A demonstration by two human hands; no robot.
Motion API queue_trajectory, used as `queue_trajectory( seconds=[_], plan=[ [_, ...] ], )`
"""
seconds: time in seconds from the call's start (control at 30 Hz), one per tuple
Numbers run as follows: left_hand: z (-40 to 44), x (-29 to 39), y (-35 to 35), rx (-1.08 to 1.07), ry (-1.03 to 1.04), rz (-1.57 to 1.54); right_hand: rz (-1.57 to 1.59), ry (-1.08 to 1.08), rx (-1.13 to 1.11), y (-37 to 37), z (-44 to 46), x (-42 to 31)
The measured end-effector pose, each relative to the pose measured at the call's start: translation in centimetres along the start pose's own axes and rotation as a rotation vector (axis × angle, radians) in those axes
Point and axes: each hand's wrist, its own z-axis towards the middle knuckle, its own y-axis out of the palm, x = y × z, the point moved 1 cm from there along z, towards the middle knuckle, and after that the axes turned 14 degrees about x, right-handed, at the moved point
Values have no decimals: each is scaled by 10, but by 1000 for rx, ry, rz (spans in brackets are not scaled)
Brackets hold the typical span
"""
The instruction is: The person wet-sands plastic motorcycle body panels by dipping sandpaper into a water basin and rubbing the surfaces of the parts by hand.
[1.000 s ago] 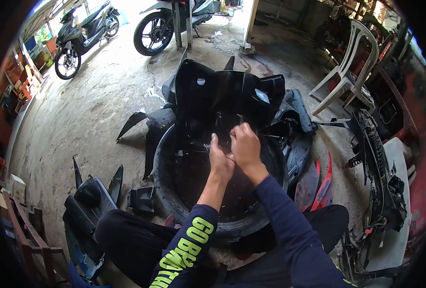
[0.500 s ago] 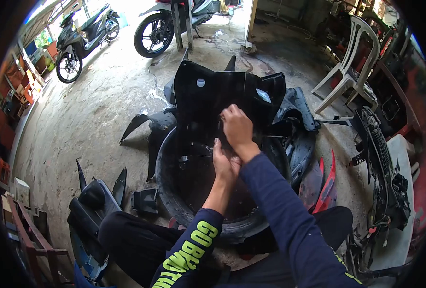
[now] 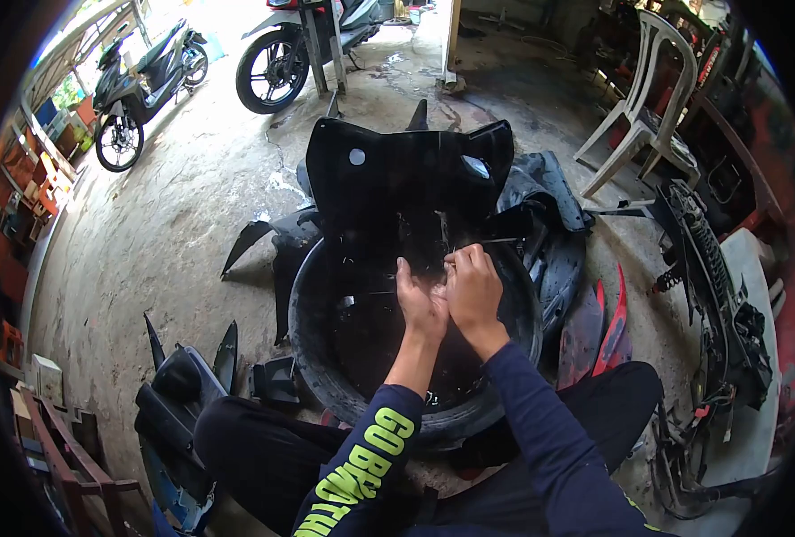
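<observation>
A dark round tub (image 3: 303,345) stands before my crossed legs, with dark liquid and small pale bits inside. From its far side rises a glossy black plastic panel (image 3: 397,170), with a round hole at left and a pale opening at right. My left hand (image 3: 422,300) is over the tub, palm cupped and turned up, thumb raised apart. Right against it is my right hand (image 3: 474,291), its fingers curled into a pinch above the left palm. Whatever lies in the pinch or in the cupped palm is too small or hidden to make out.
Black plastic body parts (image 3: 178,389) lie at left, more dark panels (image 3: 554,201) at right. Red pieces (image 3: 610,336) rest by my right knee. A motorcycle frame part (image 3: 710,304), a plastic chair (image 3: 648,98) and two parked scooters (image 3: 151,85) stand around.
My right hand has come down from the black panel to my left hand, over the tub. Small pale streaks now show on the panel's lower part. The view has shifted slightly.
</observation>
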Motion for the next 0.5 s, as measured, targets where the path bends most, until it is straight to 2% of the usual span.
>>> queue_trajectory(
  seconds=[0.13,0.27,0.37,0.43,0.5],
  plan=[
    [-12,-10,2,-32,-14,14,-89,140,94,11,-1,10],
    [-9,-13,-5,-47,-63,4,-230,162,184,38,19,19],
    [-3,-9,0,-32,-14,8,-200,244,86,34,18,11],
    [-1,-7,-4,-79,-21,24,-144,216,102,30,3,8],
    [-4,-10,0,-41,33,13,-34,218,135,31,2,10]
  ],
)
